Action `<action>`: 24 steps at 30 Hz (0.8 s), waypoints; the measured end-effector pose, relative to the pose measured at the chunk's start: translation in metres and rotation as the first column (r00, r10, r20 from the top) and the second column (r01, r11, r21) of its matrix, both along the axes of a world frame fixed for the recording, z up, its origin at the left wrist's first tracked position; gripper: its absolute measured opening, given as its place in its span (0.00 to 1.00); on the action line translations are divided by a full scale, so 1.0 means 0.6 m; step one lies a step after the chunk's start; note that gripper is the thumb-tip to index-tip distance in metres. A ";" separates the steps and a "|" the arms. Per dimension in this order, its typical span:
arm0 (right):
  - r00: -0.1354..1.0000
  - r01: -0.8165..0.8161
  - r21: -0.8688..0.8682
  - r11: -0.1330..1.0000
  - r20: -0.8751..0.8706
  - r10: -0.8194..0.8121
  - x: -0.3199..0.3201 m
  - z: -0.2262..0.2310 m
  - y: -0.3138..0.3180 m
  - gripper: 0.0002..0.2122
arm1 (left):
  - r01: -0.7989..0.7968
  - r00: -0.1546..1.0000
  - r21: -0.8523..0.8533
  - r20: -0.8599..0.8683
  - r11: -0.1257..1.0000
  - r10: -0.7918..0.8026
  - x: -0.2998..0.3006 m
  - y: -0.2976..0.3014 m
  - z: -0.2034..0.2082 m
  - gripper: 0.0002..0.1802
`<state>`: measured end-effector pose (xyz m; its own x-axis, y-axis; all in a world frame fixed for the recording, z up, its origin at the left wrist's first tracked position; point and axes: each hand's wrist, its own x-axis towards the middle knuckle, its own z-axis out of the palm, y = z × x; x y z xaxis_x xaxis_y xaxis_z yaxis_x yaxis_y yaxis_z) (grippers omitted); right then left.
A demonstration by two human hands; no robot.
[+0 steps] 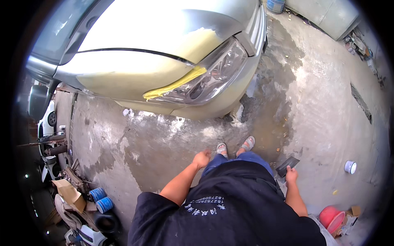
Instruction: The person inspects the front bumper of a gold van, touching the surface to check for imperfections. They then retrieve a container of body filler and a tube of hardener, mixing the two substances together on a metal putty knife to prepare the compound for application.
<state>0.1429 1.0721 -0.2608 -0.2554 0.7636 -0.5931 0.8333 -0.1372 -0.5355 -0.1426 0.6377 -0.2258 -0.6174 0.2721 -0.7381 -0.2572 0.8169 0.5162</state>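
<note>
Currently, the right hand (pixel 292 174), toward four o'clock in the view, pinches the lower right side of a dark flat sheet (pixel 285 165), which hangs tilted over the floor (pixel 320 135), just beside the blue trousers (pixel 215 163). The left hand (pixel 202 158) sits a little below the middle, at six o'clock, its fingers curled; whether they pinch anything, I cannot tell. Two sandalled feet show just to its right.

Up from eleven to one o'clock spreads a silver car (pixel 164 24), apart from both hands. A bright yellow strip (pixel 176 85) runs along the edge of its headlight (pixel 221 76), with paler yellow patches on the panels around.

Outward at four o'clock stand a white can (pixel 350 167) and a red basin (pixel 329 217); at eight, two blue buckets (pixel 104 204) lie near a cardboard box (pixel 69 193).
</note>
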 end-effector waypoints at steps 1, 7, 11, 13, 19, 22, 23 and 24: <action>0.999 -0.029 0.014 0.999 0.033 0.029 -0.002 0.008 -0.016 0.14 | 0.068 0.997 -0.034 0.024 0.997 -0.067 0.016 -0.013 -0.007 0.28; 0.974 -0.224 0.115 0.968 0.055 0.219 -0.007 0.072 -0.086 0.15 | -0.269 0.713 0.070 0.685 0.961 0.150 0.098 -0.042 -0.031 0.43; 0.956 -0.279 0.238 0.930 -0.019 0.291 0.027 0.067 -0.099 0.18 | -0.046 0.689 0.106 0.723 0.993 -0.045 0.097 -0.022 -0.022 0.41; 0.944 -0.331 0.193 0.924 0.062 0.325 0.024 0.078 -0.105 0.18 | 0.057 0.697 0.092 0.710 0.994 -0.105 0.056 -0.010 0.045 0.39; 0.943 -0.332 0.137 0.933 0.051 0.328 0.025 0.147 -0.137 0.18 | -0.653 0.718 0.309 0.545 0.692 0.434 -0.069 -0.056 -0.014 0.33; 0.960 -0.281 0.107 0.954 0.039 0.278 0.091 0.146 -0.134 0.19 | -0.765 0.628 0.395 0.282 0.508 0.726 -0.158 -0.045 -0.016 0.39; 0.963 -0.268 0.087 0.960 0.048 0.264 0.120 0.147 -0.132 0.19 | -0.780 0.592 0.407 0.234 0.475 0.771 -0.183 -0.039 -0.014 0.42; 0.963 -0.263 0.092 0.960 0.082 0.256 0.160 0.146 -0.127 0.19 | -0.791 0.554 0.421 0.187 0.443 0.811 -0.201 -0.023 0.018 0.44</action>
